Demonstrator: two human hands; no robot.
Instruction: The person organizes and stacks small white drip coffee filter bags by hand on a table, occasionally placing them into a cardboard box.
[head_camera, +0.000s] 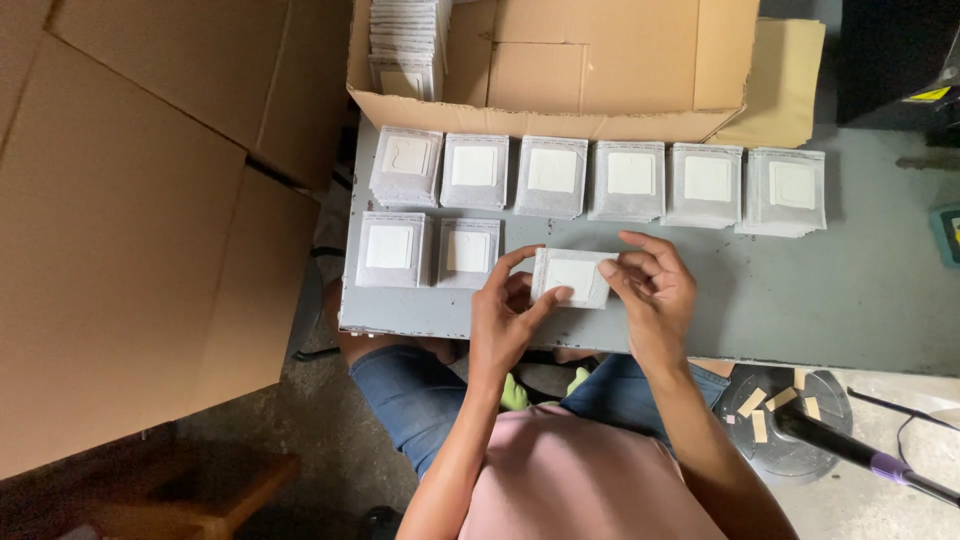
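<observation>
Both of my hands hold one small stack of flat white pouches (572, 277), each with a white square inside, just above the grey table (800, 300). My left hand (505, 322) grips its left edge with thumb and fingers. My right hand (652, 287) pinches its right edge. To the left lie two stacks of the same pouches (390, 248) (467, 252). A row of several more stacks (630, 180) runs along the back of the table.
An open cardboard box (560, 115) stands at the table's far edge with more pouches (405, 45) stacked in its left corner. Large flattened cardboard (140, 220) stands at the left. A round black base with tape strips (780, 420) sits on the floor at right.
</observation>
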